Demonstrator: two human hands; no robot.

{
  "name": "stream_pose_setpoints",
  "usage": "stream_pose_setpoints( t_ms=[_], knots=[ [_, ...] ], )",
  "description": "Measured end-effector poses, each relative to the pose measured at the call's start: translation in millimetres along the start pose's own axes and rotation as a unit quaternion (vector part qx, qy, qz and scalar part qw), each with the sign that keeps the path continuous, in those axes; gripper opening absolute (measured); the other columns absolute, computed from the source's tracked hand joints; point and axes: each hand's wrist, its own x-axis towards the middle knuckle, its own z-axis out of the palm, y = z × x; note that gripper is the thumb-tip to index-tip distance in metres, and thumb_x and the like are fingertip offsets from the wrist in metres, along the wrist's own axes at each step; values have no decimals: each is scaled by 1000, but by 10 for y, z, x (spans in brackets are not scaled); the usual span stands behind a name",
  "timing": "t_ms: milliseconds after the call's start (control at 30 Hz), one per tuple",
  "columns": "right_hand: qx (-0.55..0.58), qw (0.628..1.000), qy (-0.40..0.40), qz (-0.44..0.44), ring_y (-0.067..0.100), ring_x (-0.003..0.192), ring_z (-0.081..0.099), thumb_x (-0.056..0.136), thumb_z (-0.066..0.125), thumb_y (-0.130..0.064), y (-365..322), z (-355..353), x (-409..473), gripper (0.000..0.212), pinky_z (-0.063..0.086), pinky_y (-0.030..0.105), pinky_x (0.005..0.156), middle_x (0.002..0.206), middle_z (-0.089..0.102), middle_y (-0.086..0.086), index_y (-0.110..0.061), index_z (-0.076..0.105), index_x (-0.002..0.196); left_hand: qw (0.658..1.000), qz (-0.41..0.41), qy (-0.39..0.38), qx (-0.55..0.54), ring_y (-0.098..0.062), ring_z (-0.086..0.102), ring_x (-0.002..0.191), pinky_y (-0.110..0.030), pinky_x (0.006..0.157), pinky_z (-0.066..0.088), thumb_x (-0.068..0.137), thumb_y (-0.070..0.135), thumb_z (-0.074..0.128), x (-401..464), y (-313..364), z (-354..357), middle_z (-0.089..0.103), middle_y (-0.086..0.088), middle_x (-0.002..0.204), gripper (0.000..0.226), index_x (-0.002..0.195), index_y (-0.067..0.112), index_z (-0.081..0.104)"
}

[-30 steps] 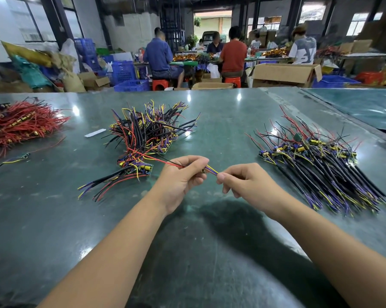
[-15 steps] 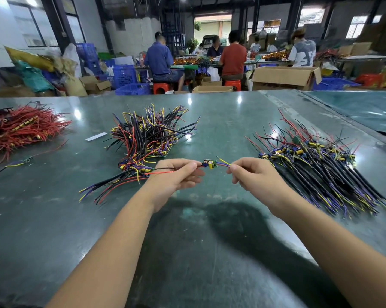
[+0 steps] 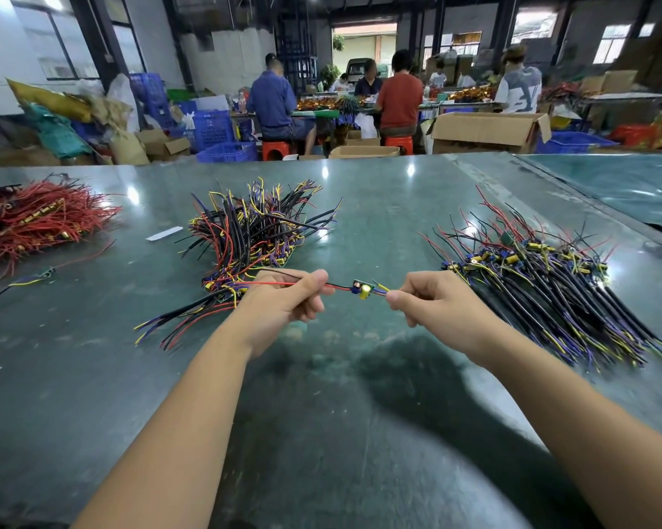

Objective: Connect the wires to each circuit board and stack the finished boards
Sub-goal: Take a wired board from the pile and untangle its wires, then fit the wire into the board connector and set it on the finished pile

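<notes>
green table (image 3: 92, 376) fills my view, with workers seated at benches far behind. my left hand (image 3: 283, 303) pinches the red and black wires (image 3: 302, 283) between thumb and curled fingers; my right hand (image 3: 436, 307) pinches the yellow and purple wires (image 3: 382, 288) at the other end. board (image 3: 363, 290) hangs between the two hands, above the table, its leads pulled out straight to either side. whether the right-side wires are fully seated i can't tell, the spot is too small. left pile (image 3: 253, 238) lies just behind my left hand, right pile (image 3: 558, 288) beside my right, and red pile (image 3: 35, 223) sits far left.
</notes>
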Motion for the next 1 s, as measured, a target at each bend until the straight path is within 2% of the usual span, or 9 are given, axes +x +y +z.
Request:
stream_pose_setpoints(
  t_ms=[133, 200, 300, 433, 633, 800, 1000],
  knots=[
    [-64, 998, 0, -16, 3, 44, 38, 89, 63, -29, 22, 23, -15, 31, 31, 19, 48, 48, 56, -9, -17, 56, 60, 997, -23, -28, -67, -4, 50, 46, -13, 49, 44, 74, 37, 66, -23, -10, 33, 59, 3, 53, 28, 72, 11, 77],
    [-18, 999, -24, -12, 2, 45, 40, 90, 61, -31, 11, 34, -33, 27, 32, 17, 48, 55, 61, -8, -18, 62, 66, 996, -30, -54, -65, -4, 52, 49, -14, 52, 46, 75, 36, 65, -40, -20, 43, 60, 3, 55, 26, 74, 12, 77],
    [56, 996, -70, -5, 4, 42, 34, 93, 57, -30, -37, 28, -62, 25, 27, 13, 42, 58, 61, -2, -15, 68, 76, 996, -27, -76, -49, -6, 53, 51, -15, 53, 46, 75, 36, 64, -52, -18, 60, 62, 2, 57, 26, 75, 13, 77],
    [109, 992, -62, 0, 8, 45, 35, 91, 61, -20, -85, 7, -69, 23, 28, 14, 40, 54, 61, -6, -12, 67, 71, 995, -34, -65, -63, -8, 54, 49, -16, 49, 47, 80, 41, 56, -25, -10, 48, 64, -3, 58, 36, 75, 12, 77],
    [175, 979, -108, -3, 9, 46, 45, 96, 53, -11, -115, 37, -93, 19, 38, 14, 52, 64, 65, 2, -4, 65, 84, 995, -19, 3, -96, -6, 52, 44, -15, 44, 42, 80, 45, 51, 33, -21, 47, 61, -2, 52, 42, 71, 11, 76],
    [193, 977, -87, -2, 9, 41, 40, 96, 50, -7, -102, 44, -82, 19, 34, 15, 46, 59, 58, 3, 1, 63, 84, 994, 3, -12, -108, -8, 57, 49, -16, 50, 48, 82, 44, 51, 26, -32, 37, 67, -4, 60, 43, 74, 11, 77],
    [183, 977, -104, 22, 11, 42, 31, 96, 50, -7, -49, -15, -68, 20, 25, 15, 40, 51, 50, 1, -1, 63, 82, 995, -24, 66, -64, -12, 51, 37, -15, 40, 40, 100, 43, 32, 76, -28, -72, 62, -9, 49, 66, 61, 10, 74]
  ],
)
